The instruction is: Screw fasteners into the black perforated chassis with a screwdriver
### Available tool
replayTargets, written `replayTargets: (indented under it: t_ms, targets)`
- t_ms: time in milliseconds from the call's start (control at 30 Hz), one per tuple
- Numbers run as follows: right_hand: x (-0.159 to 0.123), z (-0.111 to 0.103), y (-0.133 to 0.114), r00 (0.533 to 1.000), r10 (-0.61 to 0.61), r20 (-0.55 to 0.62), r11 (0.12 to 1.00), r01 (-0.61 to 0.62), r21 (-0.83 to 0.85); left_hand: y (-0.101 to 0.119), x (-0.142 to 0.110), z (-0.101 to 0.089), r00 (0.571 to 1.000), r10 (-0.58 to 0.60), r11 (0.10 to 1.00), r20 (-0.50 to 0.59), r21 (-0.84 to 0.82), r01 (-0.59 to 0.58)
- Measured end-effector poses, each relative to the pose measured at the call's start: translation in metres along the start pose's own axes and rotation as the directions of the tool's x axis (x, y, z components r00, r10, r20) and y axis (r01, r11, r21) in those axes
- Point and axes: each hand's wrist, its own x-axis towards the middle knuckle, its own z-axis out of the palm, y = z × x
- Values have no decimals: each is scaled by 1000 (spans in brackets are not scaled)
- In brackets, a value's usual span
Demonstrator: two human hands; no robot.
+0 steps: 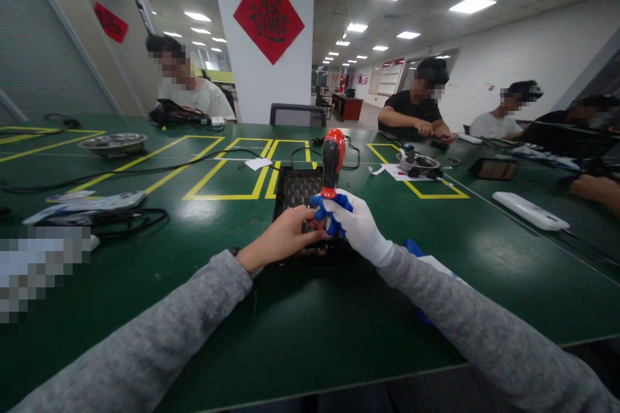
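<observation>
My right hand (352,218) wears a white glove with blue fingertips. Its fingers are closed near the lower end of a screwdriver (333,164) with a red and black handle, which stands upright. My left hand (290,235) is bare and meets the gloved fingers just below the handle. Its thumb and fingers are closed together, but what lies between them is hidden. Under both hands sits a black plastic case (301,188) with a patterned inner surface. The screwdriver's tip and the near part of the case are mostly covered by my hands.
Yellow tape outlines mark the green table (232,335). A metal bowl (113,144) stands far left, another dish (419,162) with parts at right. Black cables (130,222) and a white power bank-like block (530,211) lie about. Several people sit around the far side.
</observation>
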Motion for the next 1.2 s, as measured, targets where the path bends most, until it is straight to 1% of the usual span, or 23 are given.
replayTargets:
  t_ms: [100, 300, 433, 533, 733, 933, 1033, 1200]
  targets:
    - [0, -1, 2, 1000, 9, -6, 1000, -9, -2, -1, 0, 0, 1000, -8, 1000, -3, 10, 8]
    - [2, -2, 6, 1000, 9, 3, 1000, -9, 30, 0, -1, -1, 998, 54, 998, 29, 18, -54]
    - [2, -2, 6, 1000, 4, 5, 999, -4, 37, 2, -1, -1, 1000, 28, 999, 12, 45, -28]
    - [2, -2, 6, 1000, 7, -17, 1000, -7, 19, 3, -1, -1, 1000, 9, 999, 8, 51, -9]
    - [2, -2, 5, 1000, 17, -17, 1000, -17, 6, -1, -1, 0, 998, 56, 994, 17, 97, -57]
    - [1, -1, 4, 999, -10, -37, 1000, 11, 27, 1, -1, 0, 1000, 30, 994, 0, 101, -30]
    - [1, -1, 3, 999, 4, -38, 1000, -3, 19, 1, -2, 0, 1000, 18, 996, -16, 92, -17]
    - [2, -1, 4, 1000, 8, -30, 1000, -8, -2, -2, -1, 1, 999, 52, 995, -1, 90, -52]
